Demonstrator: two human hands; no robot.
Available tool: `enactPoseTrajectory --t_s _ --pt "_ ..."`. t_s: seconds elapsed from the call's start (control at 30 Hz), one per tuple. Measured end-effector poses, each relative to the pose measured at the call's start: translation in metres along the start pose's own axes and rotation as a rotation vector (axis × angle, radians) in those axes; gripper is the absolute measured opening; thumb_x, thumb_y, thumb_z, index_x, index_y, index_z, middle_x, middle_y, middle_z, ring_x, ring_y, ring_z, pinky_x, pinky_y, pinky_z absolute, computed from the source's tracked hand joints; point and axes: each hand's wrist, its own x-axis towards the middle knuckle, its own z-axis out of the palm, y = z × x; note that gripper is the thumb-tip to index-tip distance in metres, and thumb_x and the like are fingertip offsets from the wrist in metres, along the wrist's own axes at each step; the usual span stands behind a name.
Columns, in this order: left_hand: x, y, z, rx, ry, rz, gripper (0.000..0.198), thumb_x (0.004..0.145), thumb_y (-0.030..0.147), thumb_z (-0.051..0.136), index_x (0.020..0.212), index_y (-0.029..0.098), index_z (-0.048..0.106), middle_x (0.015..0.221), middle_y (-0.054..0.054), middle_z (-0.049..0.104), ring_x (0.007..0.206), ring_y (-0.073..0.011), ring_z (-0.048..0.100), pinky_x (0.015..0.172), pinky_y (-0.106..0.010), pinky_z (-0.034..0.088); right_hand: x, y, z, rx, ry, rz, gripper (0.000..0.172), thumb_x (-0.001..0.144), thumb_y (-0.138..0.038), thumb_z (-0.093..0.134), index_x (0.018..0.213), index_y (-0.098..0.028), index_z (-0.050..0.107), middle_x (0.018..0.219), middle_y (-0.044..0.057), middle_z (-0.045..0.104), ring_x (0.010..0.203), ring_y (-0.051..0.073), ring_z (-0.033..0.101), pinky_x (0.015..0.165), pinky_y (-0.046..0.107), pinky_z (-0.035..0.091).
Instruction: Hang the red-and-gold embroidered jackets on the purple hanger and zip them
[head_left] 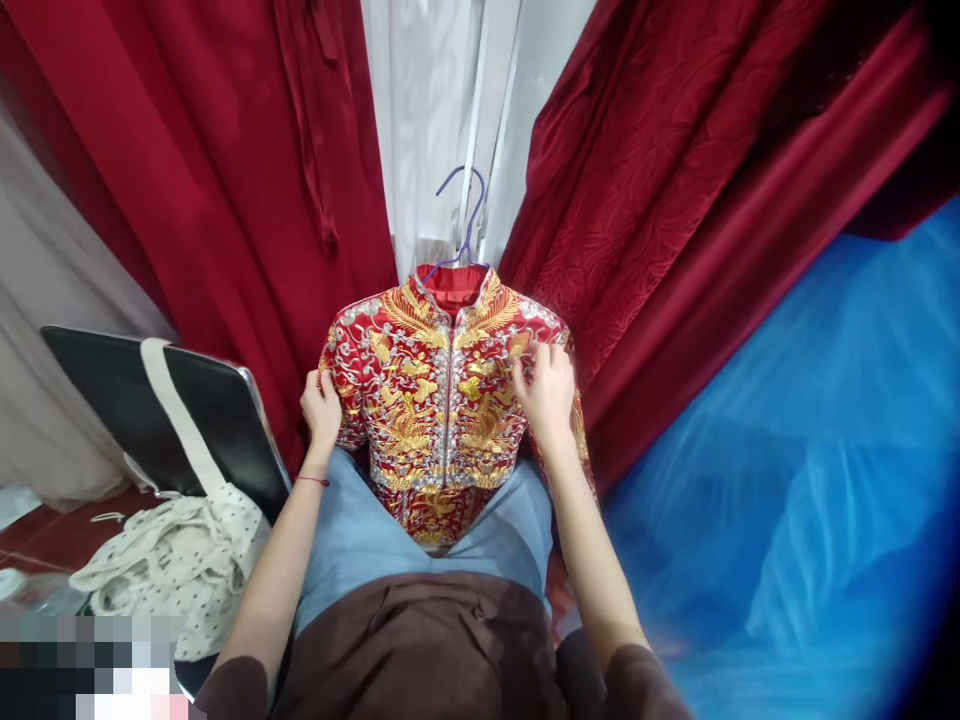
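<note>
Spotted bag (184,560) by my left arm (289,540), strap (180,410) over chair (97,385). Left hand (322,408) curled at jacket (409,400) sleeve, right hand (551,388) at its chest; can't tell whether either pinches cloth. Jacket between my legs (352,530), on hanger (468,238). Blue fabric (810,460) right. Red tiles (37,535); curtains (202,200) beyond.

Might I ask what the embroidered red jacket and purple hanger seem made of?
Embroidered red jacket: probably satiny fabric, its collar lining softly shiny, with gleaming gold thread, perhaps metallic. Thin purple hooked hanger: possibly coated metal wire, being slender, smooth and evenly coloured.
</note>
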Motion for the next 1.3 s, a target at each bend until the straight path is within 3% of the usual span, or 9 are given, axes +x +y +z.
enactPoseTrajectory --t_s 0.17,0.27,0.37,0.5,0.73,0.93,1.13,1.2,1.3 --pt "0.033 0.000 0.029 -0.285 0.142 -0.228 0.031 0.094 0.050 0.042 0.081 0.022 0.045 0.077 0.001 0.050 0.073 -0.0141 0.050 0.074 -0.026 0.045 0.038 -0.028 0.020 0.012 0.039 -0.198 0.049 0.098 -0.041 0.042 0.142 -0.022 0.052 0.141 0.020 0.047 0.129 0.035 0.045 0.103 0.054 0.038" --pt "0.047 0.003 0.044 -0.413 0.204 -0.346 0.038 0.091 0.058 0.042 0.079 0.022 0.040 0.075 0.003 0.044 0.069 -0.0112 0.044 0.070 -0.024 0.044 0.054 -0.034 0.032 0.037 0.080 -0.172 0.065 0.096 -0.048 0.045 0.154 -0.022 0.035 0.152 0.022 0.035 0.139 0.039 0.034 0.106 0.061 0.030" --pt "0.052 0.002 0.052 -0.468 0.235 -0.329 0.041 0.088 0.062 0.047 0.078 0.022 0.042 0.075 0.004 0.045 0.068 -0.0106 0.043 0.069 -0.024 0.044 0.061 -0.030 0.039 0.098 0.091 -0.134 0.077 0.094 -0.053 0.046 0.158 -0.017 0.023 0.151 0.025 0.036 0.136 0.040 0.037 0.106 0.061 0.029" --pt "0.054 0.000 0.055 -0.550 0.101 -0.355 0.044 0.083 0.064 0.057 0.077 0.022 0.046 0.072 0.004 0.049 0.065 -0.0105 0.046 0.065 -0.024 0.044 0.056 -0.023 0.040 0.121 0.091 -0.130 0.074 0.094 -0.050 0.047 0.157 -0.018 0.026 0.139 0.022 0.051 0.126 0.037 0.047 0.106 0.057 0.029" --pt "0.066 0.004 0.053 -0.605 -0.055 -0.455 0.038 0.078 0.057 0.066 0.082 0.021 0.055 0.078 0.000 0.061 0.069 -0.0136 0.058 0.068 -0.027 0.050 0.049 -0.020 0.041 0.081 0.117 -0.203 0.070 0.094 -0.047 0.048 0.155 -0.018 0.033 0.137 0.021 0.052 0.126 0.036 0.046 0.106 0.054 0.028" --pt "0.056 0.027 0.049 -0.233 0.043 -0.232 0.014 0.092 0.031 0.051 0.099 0.020 0.054 0.112 -0.010 0.066 0.109 -0.0210 0.063 0.099 -0.034 0.047 0.047 -0.029 0.038 0.107 0.102 -0.144 0.070 0.092 -0.041 0.048 0.155 -0.018 0.032 0.141 0.020 0.048 0.128 0.037 0.042 0.107 0.057 0.026" --pt "0.029 0.073 0.040 0.069 -0.063 -0.132 0.041 0.098 0.034 0.043 0.134 0.013 0.046 0.147 -0.024 0.049 0.142 -0.0325 0.043 0.119 -0.051 0.027 0.049 -0.043 0.029 0.071 0.048 -0.175 0.061 0.091 -0.035 0.054 0.150 -0.022 0.043 0.144 0.020 0.046 0.131 0.040 0.038 0.105 0.061 0.026" --pt "0.027 0.093 0.036 0.117 -0.025 0.016 0.054 0.097 0.040 0.046 0.142 0.010 0.040 0.152 -0.026 0.043 0.147 -0.0336 0.036 0.121 -0.052 0.022 0.048 -0.054 0.031 0.086 0.051 -0.233 0.048 0.092 -0.031 0.055 0.140 -0.026 0.055 0.142 0.019 0.049 0.132 0.039 0.039 0.105 0.061 0.027" --pt "0.033 0.129 0.035 0.166 -0.051 0.384 0.061 0.096 0.045 0.048 0.148 0.016 0.036 0.158 -0.021 0.038 0.151 -0.0304 0.029 0.123 -0.050 0.019 0.043 -0.075 0.042 0.181 0.019 -0.245 0.028 0.097 -0.032 0.050 0.117 -0.021 0.067 0.125 0.018 0.063 0.118 0.032 0.054 0.100 0.051 0.037"
